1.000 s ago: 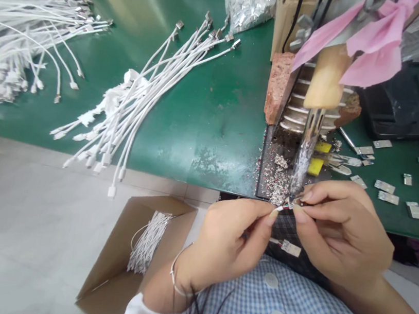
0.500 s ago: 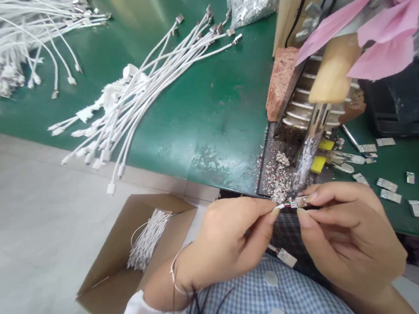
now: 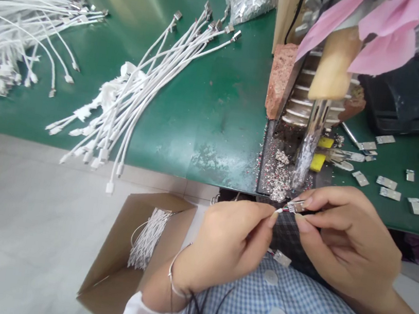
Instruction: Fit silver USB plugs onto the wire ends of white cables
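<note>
Between finger and thumb, my left hand (image 3: 235, 233) pinches the end of a white cable (image 3: 279, 211), where thin coloured wires come out. My right hand (image 3: 350, 234) grips a small metal USB connector (image 3: 296, 206) that the wires meet. Both hands are closed, close together just in front of the table edge. Right above the connector is the tip of a soldering iron (image 3: 305, 155) with a wooden handle, held in a stand. A second metal connector (image 3: 282, 258) with a bit of wire shows below my hands, against the checked clothing.
White cables (image 3: 144, 90) lie in a bundle on the green table (image 3: 231, 113), with a bigger pile (image 3: 20, 31) at far left. Loose metal connectors (image 3: 387, 182) are scattered at right. A cardboard box (image 3: 111, 247) holding cables stands below. Solder crumbs (image 3: 280, 175) cover the stand's tray.
Both hands have lowered slightly with the cable and connector, which now sit a little below the iron's tip instead of at it. The grips are unchanged.
</note>
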{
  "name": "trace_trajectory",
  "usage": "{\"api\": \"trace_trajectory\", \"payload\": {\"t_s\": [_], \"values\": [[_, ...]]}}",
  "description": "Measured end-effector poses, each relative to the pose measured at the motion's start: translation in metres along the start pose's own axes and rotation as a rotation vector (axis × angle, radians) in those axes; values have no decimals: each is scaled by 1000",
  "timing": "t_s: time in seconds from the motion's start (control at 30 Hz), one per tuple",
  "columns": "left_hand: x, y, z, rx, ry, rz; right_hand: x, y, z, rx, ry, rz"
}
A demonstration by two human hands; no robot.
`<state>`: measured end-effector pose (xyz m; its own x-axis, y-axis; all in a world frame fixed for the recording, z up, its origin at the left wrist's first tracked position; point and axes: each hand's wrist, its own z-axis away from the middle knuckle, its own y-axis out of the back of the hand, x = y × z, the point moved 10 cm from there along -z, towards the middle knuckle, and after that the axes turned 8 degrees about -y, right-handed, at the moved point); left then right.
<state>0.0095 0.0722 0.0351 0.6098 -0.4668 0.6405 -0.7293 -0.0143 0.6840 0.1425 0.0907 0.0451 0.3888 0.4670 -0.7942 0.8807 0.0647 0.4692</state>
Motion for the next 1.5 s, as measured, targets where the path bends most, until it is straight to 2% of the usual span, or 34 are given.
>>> {"api": "trace_trajectory", "payload": {"t_s": [0.27,0.47,0.6,0.67,0.73,0.83,0.9,1.03,1.17,1.37,1.5], "values": [[0,-2,-2,0,-33,64,11,2,2,16,-182,-139],[-2,-2,-4,-4,-11,74,17,1,4,14,-234,-218],[-4,-6,-2,-25,18,198,19,1,9,-35,-236,-247],[-12,-13,4,-40,94,323,15,2,13,-113,-178,-279],[-21,-25,14,-55,209,474,10,-1,18,-253,-136,-327],[-32,-48,32,-80,363,683,11,-7,25,-446,-169,-378],[-31,-65,42,-141,415,794,16,-12,26,-501,-210,-335],[-20,-89,54,-306,418,948,17,-39,28,-606,-150,-111],[-14,-93,55,-397,348,892,10,-68,40,-744,-58,3],[-19,-99,62,-488,344,794,2,-77,52,-767,30,40],[-13,-93,55,-429,276,902,7,-62,41,-641,-84,-60]]}}
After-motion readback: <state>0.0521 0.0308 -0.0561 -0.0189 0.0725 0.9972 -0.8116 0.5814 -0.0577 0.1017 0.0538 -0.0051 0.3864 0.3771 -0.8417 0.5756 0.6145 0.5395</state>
